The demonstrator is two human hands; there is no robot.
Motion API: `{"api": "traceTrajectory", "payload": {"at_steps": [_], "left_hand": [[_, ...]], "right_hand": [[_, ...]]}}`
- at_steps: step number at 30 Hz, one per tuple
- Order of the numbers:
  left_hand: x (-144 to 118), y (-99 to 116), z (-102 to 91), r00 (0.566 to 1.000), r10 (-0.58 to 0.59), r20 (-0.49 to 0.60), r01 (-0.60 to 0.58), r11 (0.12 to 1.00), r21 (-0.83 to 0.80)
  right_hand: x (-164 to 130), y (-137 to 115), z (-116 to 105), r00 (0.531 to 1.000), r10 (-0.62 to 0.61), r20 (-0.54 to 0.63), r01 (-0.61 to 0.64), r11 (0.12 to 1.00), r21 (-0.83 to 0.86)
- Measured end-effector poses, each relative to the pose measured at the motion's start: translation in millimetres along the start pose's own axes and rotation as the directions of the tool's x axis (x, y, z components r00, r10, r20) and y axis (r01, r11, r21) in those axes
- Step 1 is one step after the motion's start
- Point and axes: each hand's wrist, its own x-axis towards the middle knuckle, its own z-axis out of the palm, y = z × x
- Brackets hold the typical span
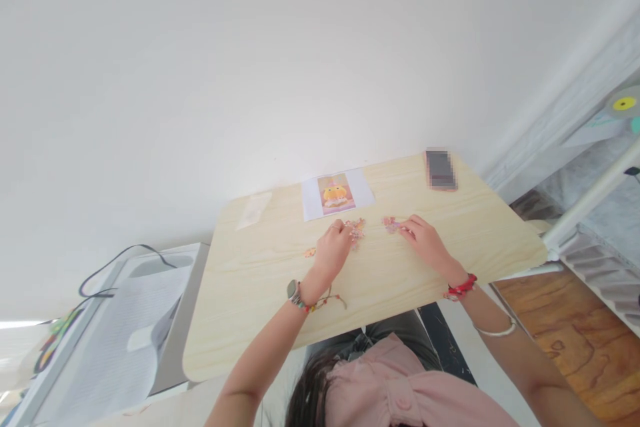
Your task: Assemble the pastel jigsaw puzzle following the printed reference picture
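Wall (300, 67): white, rising behind the far edge of the desk.
Desk (250, 300): pale wood grain, rounded corners, in front of the seated person.
Papers (115, 340): printed sheets on a white surface left of the desk.
Print (313, 197): white sheet near the desk's far edge, bearing a colour picture of a yellow-orange figure.
Left hand (334, 250): fingers curled down, thumb close to them, at the near-left side of the left heap; cannot tell whether it grips a piece.
Right hand (426, 239): thumb and fingers drawn nearly together at the right edge of the right heap; a hold on a piece cannot be made out.
Phone (441, 170): dark, far right of the desk, blurred over.
Packet (254, 210): pale, flat, left of the print.
Left heap (357, 232): small multicoloured pieces, just below the print, partly hidden by the left hand.
Right heap (389, 224): fewer pink and purple pieces, between the left heap and the right hand.
Watch (293, 289): on the left wrist.
Lone piece (310, 253): orange, just left of the left hand.
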Motion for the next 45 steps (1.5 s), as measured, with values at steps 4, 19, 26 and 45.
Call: {"api": "traceTrajectory", "payload": {"at_steps": [4,19,26,45], "left_hand": [[-40.2,-34.4,-1.7,0.990,-0.139,0.019,0.139,0.990,-0.012],[-44.0,-28.6,15.6,0.968,-0.219,0.123,0.222,0.975,-0.011],[-40.8,-32.3,15.3,0.977,-0.154,0.149,0.155,0.988,0.006],[-69.0,-28.6,16.5,0.959,-0.218,0.181,0.221,0.975,0.004]], "right_hand": [[-1.1,-41.4,22.4,0.983,-0.105,0.152,0.099,0.994,0.045],[1.7,-97.4,61.3,0.970,-0.090,0.227,0.111,0.991,-0.080],[9.5,-102.1,70.5,0.958,-0.118,0.261,0.154,0.980,-0.123],[7.7,-97.3,77.5,0.914,-0.212,0.346,0.257,0.962,-0.090]]}}
